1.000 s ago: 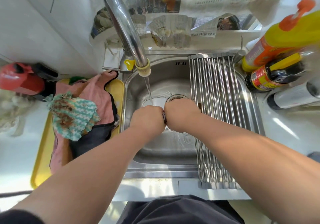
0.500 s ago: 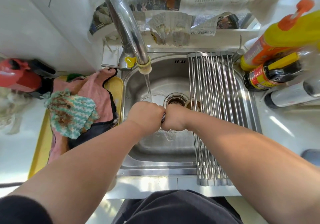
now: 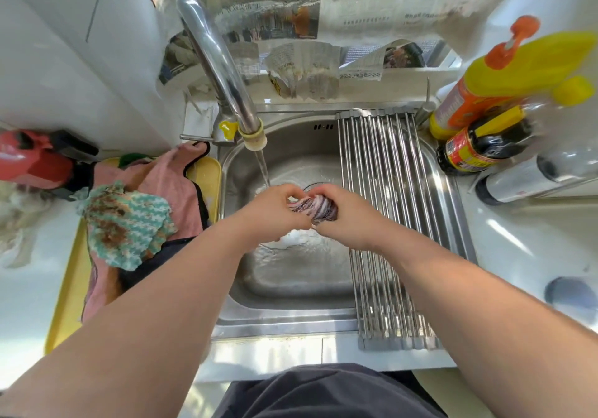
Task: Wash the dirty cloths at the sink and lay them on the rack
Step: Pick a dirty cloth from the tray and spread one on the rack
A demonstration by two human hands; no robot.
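A bunched purple-and-white striped cloth (image 3: 315,206) is held over the steel sink (image 3: 291,288), just right of the water stream from the faucet (image 3: 220,61). My left hand (image 3: 275,210) grips its left part and my right hand (image 3: 348,213) grips its right part, the two hands touching. A roll-up steel rack (image 3: 385,171) spans the sink's right side and lies bare. On a yellow tray (image 3: 69,288) to the left lie a stained teal crocheted cloth (image 3: 126,223) and a pink cloth (image 3: 168,178) over a dark one.
A yellow-and-orange detergent bottle (image 3: 504,84), a dark sauce bottle (image 3: 479,145) and a clear bottle (image 3: 530,178) stand right of the rack. A red object (image 3: 29,158) lies at far left. Newspaper covers the window ledge behind the sink.
My hands were pressed together as fists hiding the cloth; now they have rolled apart on top, and the striped cloth shows bunched between them. Water keeps running.
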